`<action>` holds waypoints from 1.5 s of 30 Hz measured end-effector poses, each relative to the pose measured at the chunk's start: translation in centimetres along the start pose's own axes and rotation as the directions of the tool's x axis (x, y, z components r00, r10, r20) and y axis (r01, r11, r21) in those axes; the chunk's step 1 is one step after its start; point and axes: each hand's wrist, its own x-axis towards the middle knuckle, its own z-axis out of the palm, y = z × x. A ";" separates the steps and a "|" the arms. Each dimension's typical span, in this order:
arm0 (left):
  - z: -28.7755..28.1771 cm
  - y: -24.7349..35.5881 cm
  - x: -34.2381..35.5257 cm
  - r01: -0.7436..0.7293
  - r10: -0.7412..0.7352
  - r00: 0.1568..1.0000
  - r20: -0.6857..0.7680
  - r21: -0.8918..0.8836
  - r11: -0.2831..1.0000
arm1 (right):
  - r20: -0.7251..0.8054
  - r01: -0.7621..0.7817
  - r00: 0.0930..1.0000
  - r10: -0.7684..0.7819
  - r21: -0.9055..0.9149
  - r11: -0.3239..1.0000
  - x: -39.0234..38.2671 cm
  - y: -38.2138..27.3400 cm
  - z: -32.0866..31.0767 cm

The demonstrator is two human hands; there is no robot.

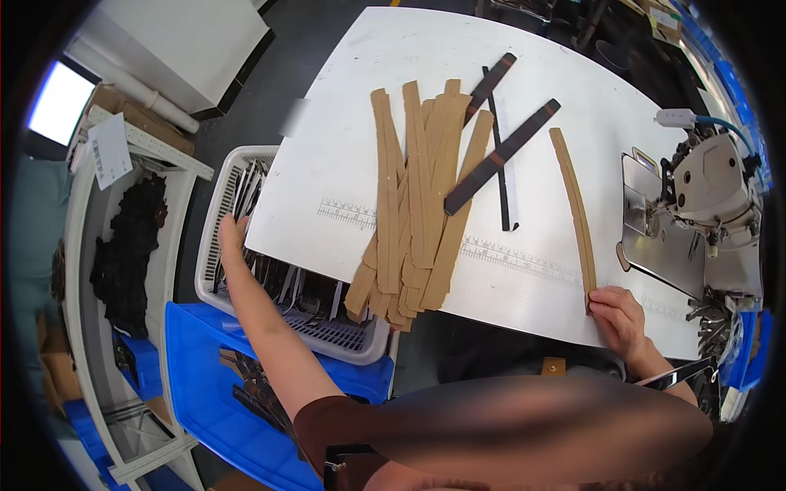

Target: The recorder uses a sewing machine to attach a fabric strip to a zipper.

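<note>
My right hand (620, 317) pinches the near end of a long tan strip (572, 200) that lies slightly curved on the white table. My left hand (232, 235) reaches over a white plastic basket (206, 270), next to thin black and white strips (248, 186) at its far end. Its fingers are small and partly lost among them, so their grip does not show. Between the hands, a loose pile of similar tan strips (417, 196) overhangs the table's near edge. A dark strip (503, 157) lies across the pile, beside a narrow black strip (499, 164).
An industrial sewing machine (708, 176) stands at the table's right (524, 303). A blue bin (192, 335) with dark pieces sits below the basket. At left is a white shelf rack (184, 204) with a dark bundle (131, 254). Printed rulers (524, 258) run along the tabletop.
</note>
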 end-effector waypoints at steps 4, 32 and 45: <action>1.1 -0.5 -1.2 0.067 -0.048 0.975 -0.216 0.081 0.994 | -0.026 0.047 0.999 -0.045 0.064 0.997 -0.2 0.4 0.6; 2.0 2.4 -1.8 0.284 -0.297 0.910 -0.289 -0.087 0.955 | 0.087 -0.364 0.931 0.355 0.122 0.923 -5.2 2.2 1.6; -8.7 0.2 -6.2 0.124 -0.422 0.704 -0.571 -0.487 0.865 | -0.080 -0.028 0.996 0.032 0.049 0.998 -2.1 0.7 1.9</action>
